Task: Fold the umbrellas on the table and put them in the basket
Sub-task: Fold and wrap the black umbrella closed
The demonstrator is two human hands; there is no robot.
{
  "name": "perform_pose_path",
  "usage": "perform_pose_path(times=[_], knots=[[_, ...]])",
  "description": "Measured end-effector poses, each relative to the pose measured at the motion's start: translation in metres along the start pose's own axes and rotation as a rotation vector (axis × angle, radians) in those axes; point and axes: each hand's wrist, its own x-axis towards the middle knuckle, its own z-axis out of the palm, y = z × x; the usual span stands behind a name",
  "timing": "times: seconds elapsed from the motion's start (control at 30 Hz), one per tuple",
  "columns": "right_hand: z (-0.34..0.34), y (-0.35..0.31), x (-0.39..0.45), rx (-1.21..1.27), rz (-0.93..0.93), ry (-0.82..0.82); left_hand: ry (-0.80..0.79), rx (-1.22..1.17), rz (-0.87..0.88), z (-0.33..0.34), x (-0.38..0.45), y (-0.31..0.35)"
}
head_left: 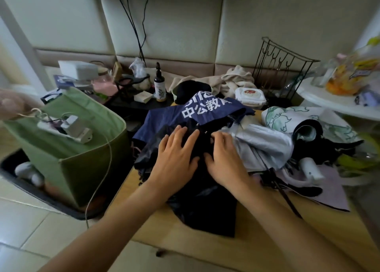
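Note:
A heap of unfolded umbrellas covers the wooden table (236, 249). A dark navy umbrella (203, 206) lies nearest me. My left hand (174, 158) lies flat on its cloth with the fingers spread. Beside it, my right hand (224, 158) presses on the same cloth with its fingertips bent down. Behind them lies a blue umbrella with white characters (197, 109). A silver-grey umbrella (265, 146) and a white floral umbrella (294, 119) lie to the right. The green fabric basket (82, 169) stands on the floor to the left of the table.
A white charger block and cable (76, 128) rest on the basket's near top. Bottles, boxes and a wire rack (281, 66) crowd the back of the table. A white hair dryer (312, 169) lies at the right. A dark tray (30, 187) sits under the basket.

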Motion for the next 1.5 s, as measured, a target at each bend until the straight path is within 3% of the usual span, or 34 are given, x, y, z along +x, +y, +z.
perform_pose_path(times=[0.13,0.3,0.43,0.57,0.67,0.87,1.0,1.23,1.5], knots=[[0.001,-0.015,-0.063,-0.089,-0.070,0.214,0.121,0.102,-0.073,-0.013,-0.048,0.008],[0.040,-0.007,-0.113,-0.130,-0.105,-0.029,-0.077,0.084,-0.278,0.001,-0.081,-0.001],[0.049,-0.001,-0.118,-0.147,-0.096,0.001,-0.131,-0.068,-0.268,-0.003,-0.066,-0.009],[0.035,-0.009,-0.121,-0.095,-0.118,-0.119,-0.141,-0.181,-0.287,-0.004,-0.054,-0.021],[0.022,-0.004,-0.127,-0.116,-0.130,-0.067,-0.092,-0.222,-0.254,-0.005,-0.054,-0.034],[-0.014,0.048,-0.107,-0.420,0.084,0.139,-0.112,-0.219,-0.145,-0.013,-0.040,-0.062],[-0.025,0.081,-0.088,-0.444,0.151,-0.069,-0.087,-0.230,-0.115,-0.029,-0.033,-0.072],[-0.025,0.102,-0.073,-0.401,0.102,-0.069,0.084,-0.327,-0.047,-0.069,-0.043,-0.099],[-0.037,0.140,-0.041,-0.250,0.091,-0.128,-0.098,-0.228,0.156,-0.029,-0.031,-0.086]])
